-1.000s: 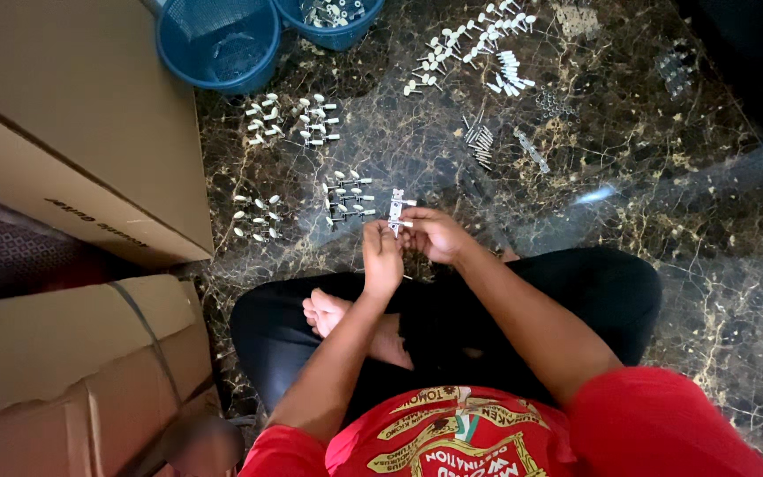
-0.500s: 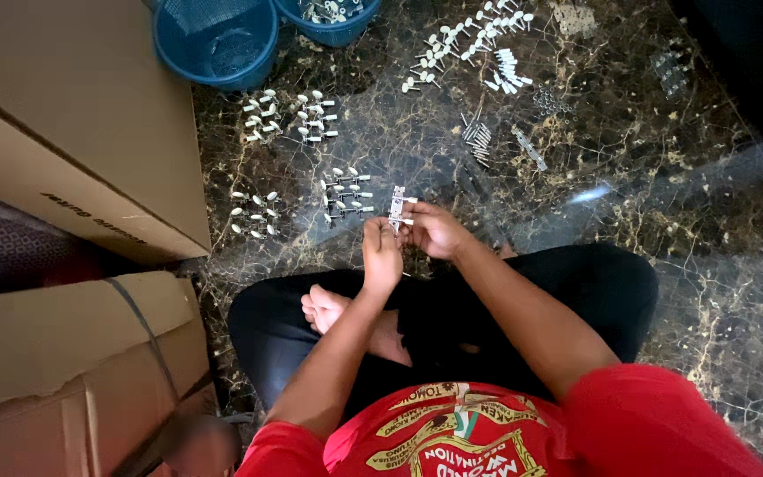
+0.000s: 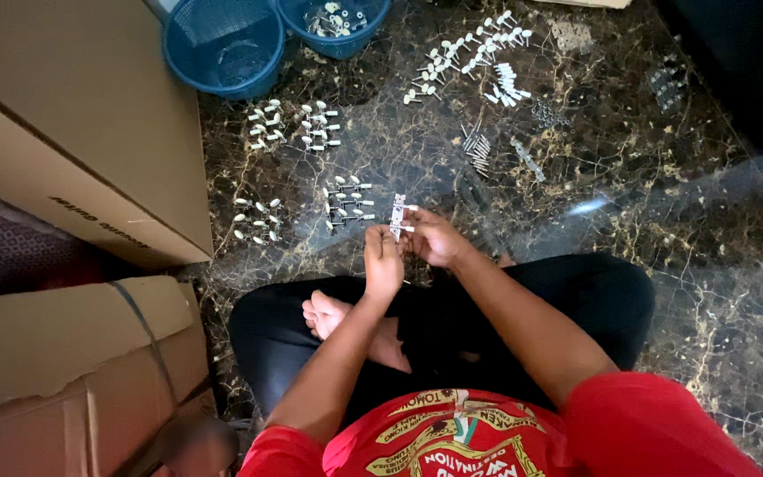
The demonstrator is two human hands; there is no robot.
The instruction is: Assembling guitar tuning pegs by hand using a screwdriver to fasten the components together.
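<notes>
Glossy dark marble floor, cardboard boxes alongside

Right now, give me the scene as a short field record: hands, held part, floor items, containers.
left hand: pinching the lower end of the small metal strip with white knobs
right hand: gripping the same strip from its right side
floor: dark marble floor, finished sets of white-knobbed strips laid in groups
containers: two round blue plastic baskets
boxes: brown cardboard boxes on the left

Metal strip between 2 hands' fingers
</notes>
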